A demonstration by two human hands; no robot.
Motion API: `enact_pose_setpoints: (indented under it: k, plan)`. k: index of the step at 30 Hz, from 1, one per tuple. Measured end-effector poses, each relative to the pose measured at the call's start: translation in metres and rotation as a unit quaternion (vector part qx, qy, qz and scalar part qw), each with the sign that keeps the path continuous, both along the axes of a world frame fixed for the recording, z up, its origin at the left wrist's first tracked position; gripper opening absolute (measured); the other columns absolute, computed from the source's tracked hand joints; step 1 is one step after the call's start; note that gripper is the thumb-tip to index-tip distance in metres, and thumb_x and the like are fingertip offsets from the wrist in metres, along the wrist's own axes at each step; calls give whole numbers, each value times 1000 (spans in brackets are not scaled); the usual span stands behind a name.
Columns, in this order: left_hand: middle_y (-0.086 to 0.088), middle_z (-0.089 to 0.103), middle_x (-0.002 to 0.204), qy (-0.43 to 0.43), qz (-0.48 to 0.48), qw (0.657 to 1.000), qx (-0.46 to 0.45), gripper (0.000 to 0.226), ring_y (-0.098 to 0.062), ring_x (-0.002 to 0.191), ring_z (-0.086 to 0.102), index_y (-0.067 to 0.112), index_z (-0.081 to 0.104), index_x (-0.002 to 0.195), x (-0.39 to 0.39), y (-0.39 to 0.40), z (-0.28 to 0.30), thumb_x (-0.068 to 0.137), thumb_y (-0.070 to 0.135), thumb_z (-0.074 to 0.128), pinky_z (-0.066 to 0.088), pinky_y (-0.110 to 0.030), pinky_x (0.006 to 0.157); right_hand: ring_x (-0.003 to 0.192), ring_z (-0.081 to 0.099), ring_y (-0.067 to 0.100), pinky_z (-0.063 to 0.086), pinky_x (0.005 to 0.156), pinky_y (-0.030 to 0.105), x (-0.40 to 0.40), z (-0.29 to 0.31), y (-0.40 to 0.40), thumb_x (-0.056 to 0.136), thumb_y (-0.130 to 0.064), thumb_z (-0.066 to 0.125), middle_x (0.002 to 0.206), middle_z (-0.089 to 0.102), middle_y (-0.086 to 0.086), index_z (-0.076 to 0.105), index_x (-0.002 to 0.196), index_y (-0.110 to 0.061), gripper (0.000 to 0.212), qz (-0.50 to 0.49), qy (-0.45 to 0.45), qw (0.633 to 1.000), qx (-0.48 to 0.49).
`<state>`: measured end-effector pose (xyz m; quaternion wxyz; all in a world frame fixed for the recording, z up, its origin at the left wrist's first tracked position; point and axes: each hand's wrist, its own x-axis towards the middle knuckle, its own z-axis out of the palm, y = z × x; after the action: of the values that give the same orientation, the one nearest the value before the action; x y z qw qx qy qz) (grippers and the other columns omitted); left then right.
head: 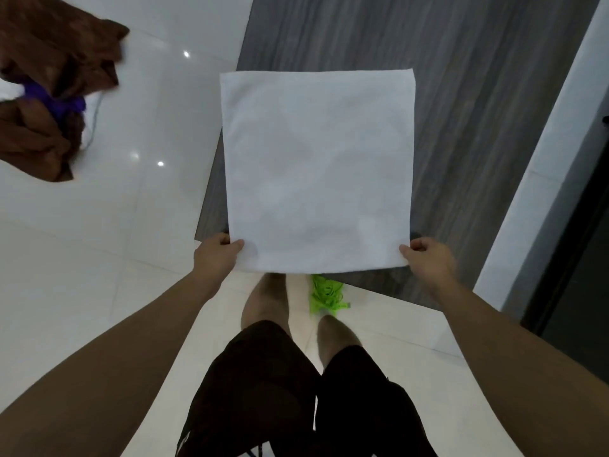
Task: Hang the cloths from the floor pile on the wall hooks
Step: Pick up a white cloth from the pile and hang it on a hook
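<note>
A square white cloth (318, 169) is stretched flat in front of me, held out by its two near corners. My left hand (216, 255) pinches the near left corner and my right hand (428, 258) pinches the near right corner. The floor pile (49, 90) lies at the upper left: crumpled brown cloths with a purple cloth (62, 105) and a bit of white cloth between them. No wall hooks are in view.
Glossy white floor tiles (115, 242) run under me. A grey wood-grain panel (461, 94) stands ahead behind the cloth. A dark doorway (580, 258) is at the right. A bright green bundle of string (326, 295) lies by my feet.
</note>
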<state>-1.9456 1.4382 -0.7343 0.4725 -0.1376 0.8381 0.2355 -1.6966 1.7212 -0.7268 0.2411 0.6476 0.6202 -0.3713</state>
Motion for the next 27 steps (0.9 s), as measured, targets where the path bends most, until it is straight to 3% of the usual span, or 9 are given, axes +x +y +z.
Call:
enact_pose_setpoints:
  k: [3,6,9,11,15,17,21,24,27]
  plan:
    - [-5,66,99,36,10,999,-20,19,-33,101,63,13,66,98,21,-9,-1,94,31,63,52,-49,96,85,58,21,40,73,27,19,-1,-14,95,-31,65,97,66,3,70,108,-12,23,-29,13,999,-4]
    - [-2,61,89,31,74,996,-30,13,-30,93,60,15,63,94,38,-17,-3,95,28,63,54,-49,96,84,63,23,47,70,30,34,-5,-21,93,-32,67,97,70,7,70,102,-14,20,-66,37,997,-10]
    - [-11,64,104,-19,176,984,-7,32,-27,92,62,6,61,123,53,-24,-1,97,24,65,58,-42,85,88,65,26,56,82,42,45,-7,-21,94,-26,66,94,68,7,66,93,-13,14,-136,81,986,-52]
    - [-15,67,108,-19,207,978,5,35,-28,90,65,4,58,127,63,-27,5,97,20,65,58,-39,82,82,64,21,58,77,37,49,-4,-20,97,-20,63,96,66,9,61,94,-11,10,-180,104,975,-79]
    - [-18,70,94,18,247,968,33,28,-26,77,69,-4,65,112,81,-27,24,90,12,73,61,-34,78,85,69,22,54,64,28,59,5,-10,98,-14,61,101,68,13,59,101,-8,7,-240,123,958,-95]
    - [-19,70,88,29,256,965,49,24,-26,72,69,-5,68,103,84,-26,38,85,9,77,62,-32,73,83,70,21,55,65,29,64,9,-5,96,-12,64,103,70,13,60,105,-7,11,-269,129,950,-95]
    - [-19,67,83,50,266,960,71,15,-25,65,66,2,66,87,83,-19,66,81,3,80,62,-28,64,71,69,20,60,75,35,67,25,2,94,-8,66,100,69,18,59,88,-11,9,-301,135,938,-108]
    - [-19,66,81,53,250,964,79,19,-25,63,65,3,62,90,81,-16,88,81,1,79,61,-27,60,58,65,18,59,53,26,62,48,4,94,-2,63,89,65,18,57,95,-8,9,-294,141,941,-95]
    - [-19,67,79,53,250,963,90,21,-25,62,64,6,60,98,78,-13,112,84,-1,74,61,-27,58,62,62,23,58,49,26,59,71,3,92,2,60,86,64,17,58,103,-8,15,-298,162,938,-70]
